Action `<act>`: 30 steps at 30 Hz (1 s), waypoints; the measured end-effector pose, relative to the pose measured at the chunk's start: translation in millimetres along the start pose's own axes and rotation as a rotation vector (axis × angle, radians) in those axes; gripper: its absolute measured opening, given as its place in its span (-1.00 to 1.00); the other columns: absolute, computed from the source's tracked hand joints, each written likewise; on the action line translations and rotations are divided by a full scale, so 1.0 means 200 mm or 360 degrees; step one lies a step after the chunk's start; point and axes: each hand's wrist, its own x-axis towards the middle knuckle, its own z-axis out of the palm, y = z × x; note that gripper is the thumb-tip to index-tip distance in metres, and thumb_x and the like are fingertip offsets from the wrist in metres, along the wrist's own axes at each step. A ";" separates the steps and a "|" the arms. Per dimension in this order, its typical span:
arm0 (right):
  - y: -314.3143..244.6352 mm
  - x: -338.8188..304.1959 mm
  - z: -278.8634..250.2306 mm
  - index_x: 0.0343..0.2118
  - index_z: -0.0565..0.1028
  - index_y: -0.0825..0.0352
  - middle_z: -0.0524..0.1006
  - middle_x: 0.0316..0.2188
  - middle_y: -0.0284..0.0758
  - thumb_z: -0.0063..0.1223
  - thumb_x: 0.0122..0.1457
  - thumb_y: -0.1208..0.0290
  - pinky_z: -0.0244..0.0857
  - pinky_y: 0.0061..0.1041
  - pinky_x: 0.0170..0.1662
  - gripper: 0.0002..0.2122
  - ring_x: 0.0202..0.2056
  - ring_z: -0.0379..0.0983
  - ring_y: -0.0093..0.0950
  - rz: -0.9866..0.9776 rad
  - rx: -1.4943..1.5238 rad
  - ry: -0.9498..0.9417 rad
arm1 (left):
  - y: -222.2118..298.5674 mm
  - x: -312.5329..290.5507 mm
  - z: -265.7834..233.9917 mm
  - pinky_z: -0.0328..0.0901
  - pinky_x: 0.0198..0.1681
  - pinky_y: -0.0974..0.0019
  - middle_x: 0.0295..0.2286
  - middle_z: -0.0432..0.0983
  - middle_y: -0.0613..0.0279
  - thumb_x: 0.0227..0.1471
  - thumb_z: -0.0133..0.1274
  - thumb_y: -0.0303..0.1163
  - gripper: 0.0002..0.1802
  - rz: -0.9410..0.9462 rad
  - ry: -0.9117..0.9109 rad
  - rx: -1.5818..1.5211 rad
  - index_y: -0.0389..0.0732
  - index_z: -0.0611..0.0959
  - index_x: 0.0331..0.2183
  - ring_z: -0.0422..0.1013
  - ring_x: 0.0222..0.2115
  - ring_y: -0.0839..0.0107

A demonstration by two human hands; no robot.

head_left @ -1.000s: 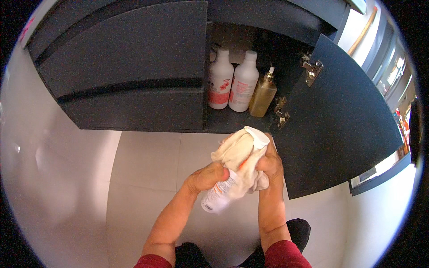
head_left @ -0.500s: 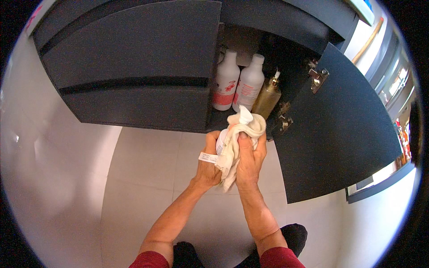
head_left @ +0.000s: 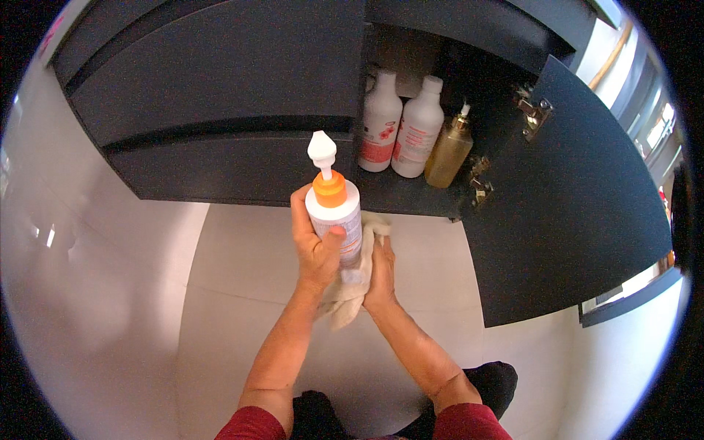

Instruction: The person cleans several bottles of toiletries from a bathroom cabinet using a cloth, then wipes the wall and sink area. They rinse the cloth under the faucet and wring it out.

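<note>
My left hand (head_left: 317, 253) is wrapped round a white pump bottle (head_left: 343, 218) with an orange collar and a white pump head. The bottle is held up in front of the open cabinet, its top leaning away from me. Against its right side and lower part, my right hand (head_left: 380, 275) presses a cream cloth (head_left: 350, 302). Part of the cloth hangs below the bottle, and most right-hand fingers are hidden behind it.
Inside the dark cabinet (head_left: 235, 169) stand two white bottles (head_left: 380, 125) (head_left: 419, 132) with red print and a gold pump bottle (head_left: 449, 155). The cabinet door (head_left: 572, 213) hangs open on the right. Pale floor tiles (head_left: 242, 253) lie below my hands.
The cloth has come off the pump head and moved down to the bottle's side and base. The bottle now shows, moved left and upward in view, and my right hand has shifted lower and left.
</note>
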 end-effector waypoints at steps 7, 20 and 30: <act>0.01 0.01 0.08 -0.23 0.35 0.33 0.41 -0.46 -0.31 -0.27 0.16 0.09 0.26 -0.48 -0.43 -0.64 -0.48 0.36 -0.46 0.0547 0.0861 -0.0403 | 0.00 -0.06 -0.09 0.30 -0.26 0.32 -0.35 0.36 0.21 -0.48 0.35 -0.42 -0.21 0.0027 -0.0173 0.0369 -0.22 0.27 -0.16 0.38 -0.34 0.41; 0.48 -0.10 -0.10 -0.27 0.39 0.30 0.43 -0.51 -0.34 -0.10 0.09 0.16 0.29 -0.41 -0.49 -0.70 -0.52 0.37 -0.44 0.0823 -0.0156 -0.0179 | -0.22 -0.27 -0.36 0.24 -0.18 0.24 -0.28 0.32 0.14 -0.33 0.27 -0.41 -0.24 -0.0251 0.0194 0.0615 -0.24 0.19 -0.11 0.32 -0.26 0.36; 0.35 -0.03 -0.32 -0.18 0.37 0.31 0.46 -0.41 -0.32 -0.07 0.11 0.27 0.29 -0.48 -0.37 -0.73 -0.43 0.37 -0.55 0.0397 -0.1186 -0.0331 | -0.91 -0.49 -0.51 0.13 -0.12 0.15 -0.25 0.26 0.13 -0.37 0.31 -0.39 -0.27 -0.0353 0.0186 0.0646 -0.23 0.29 -0.13 0.22 -0.21 0.26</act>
